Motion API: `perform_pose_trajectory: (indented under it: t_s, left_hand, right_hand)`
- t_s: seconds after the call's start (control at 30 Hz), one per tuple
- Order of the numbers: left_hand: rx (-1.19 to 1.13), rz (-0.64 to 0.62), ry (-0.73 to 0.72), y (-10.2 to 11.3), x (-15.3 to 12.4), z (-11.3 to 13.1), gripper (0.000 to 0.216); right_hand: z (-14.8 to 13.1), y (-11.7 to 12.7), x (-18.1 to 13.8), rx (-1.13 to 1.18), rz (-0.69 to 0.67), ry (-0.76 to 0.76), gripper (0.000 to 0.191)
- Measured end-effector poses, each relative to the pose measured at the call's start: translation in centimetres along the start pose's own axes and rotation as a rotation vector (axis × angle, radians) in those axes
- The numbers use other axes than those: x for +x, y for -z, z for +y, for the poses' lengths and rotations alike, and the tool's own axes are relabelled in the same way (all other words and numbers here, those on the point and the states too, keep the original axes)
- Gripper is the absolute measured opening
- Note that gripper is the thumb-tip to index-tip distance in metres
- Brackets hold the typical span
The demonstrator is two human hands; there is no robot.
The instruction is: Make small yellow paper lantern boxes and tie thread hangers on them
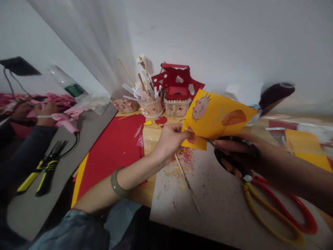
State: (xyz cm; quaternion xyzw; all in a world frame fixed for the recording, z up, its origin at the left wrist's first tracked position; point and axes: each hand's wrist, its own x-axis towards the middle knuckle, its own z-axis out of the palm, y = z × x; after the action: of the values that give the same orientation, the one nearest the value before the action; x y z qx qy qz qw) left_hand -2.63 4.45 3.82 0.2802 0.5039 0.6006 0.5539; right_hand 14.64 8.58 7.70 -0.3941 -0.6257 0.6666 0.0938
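Note:
A yellow sheet of paper point(208, 119) with a drawn smiling face and a brown shape is raised above the table. My left hand point(173, 140) pinches its lower left edge between thumb and fingers. In my right hand point(240, 149) is a pair of black-handled scissors point(220, 158), the fingers wrapped about the loops. The visible blade meets the paper's lower edge, just right of my left fingers. Under my hands lies a grey board point(208, 194) strewn with red and yellow scraps, and a thin wooden stick point(187, 184) rests on it.
Large scissors with red and yellow handles point(273, 215) lie at right. Red sheets point(109, 149) are at left. Decorated cups point(151, 107) of pens and a red cut-paper box point(178, 90) stand behind. A co-worker's hands point(47, 114) work beside yellow-black pliers point(48, 170) and a pink glue gun point(65, 122).

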Motion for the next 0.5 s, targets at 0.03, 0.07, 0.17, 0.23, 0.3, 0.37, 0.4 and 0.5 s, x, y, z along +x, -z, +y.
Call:
perform_pose_trajectory:
  t_s: [0.03, 0.07, 0.17, 0.23, 0.3, 0.37, 0.4, 0.5]
  left_hand:
    - [-0.007, -0.002, -0.002, 0.01, 0.00, -0.04, 0.011]
    - [-0.013, -0.003, -0.002, 0.02, 0.01, -0.08, 0.011]
    - [-0.016, 0.002, -0.003, 0.03, 0.01, -0.19, 0.010]
    - [-0.012, 0.018, -0.007, 0.03, -0.01, -0.21, 0.011]
    - [-0.006, 0.029, -0.008, 0.03, -0.04, -0.19, 0.012]
    - [-0.011, 0.024, -0.001, 0.03, -0.05, -0.14, 0.011]
    - [-0.016, 0.018, 0.001, 0.04, -0.06, -0.12, 0.011]
    - [-0.024, 0.008, -0.011, 0.05, -0.06, -0.08, 0.009]
  right_hand:
    - [0.07, 0.01, 0.02, 0.008, 0.004, -0.014, 0.032]
    - [0.13, 0.01, 0.04, 0.014, 0.010, -0.024, 0.032]
    - [0.21, -0.03, 0.12, 0.010, 0.021, -0.021, 0.034]
    - [0.12, -0.08, 0.12, -0.010, 0.011, -0.006, 0.037]
    - [-0.02, -0.12, 0.07, -0.017, 0.001, -0.004, 0.038]
    - [-0.12, -0.15, -0.03, -0.005, 0.016, -0.011, 0.037]
    - [-0.15, -0.16, -0.08, 0.006, 0.029, -0.019, 0.036]
    - [-0.25, -0.23, -0.18, 0.019, 0.036, -0.015, 0.034]
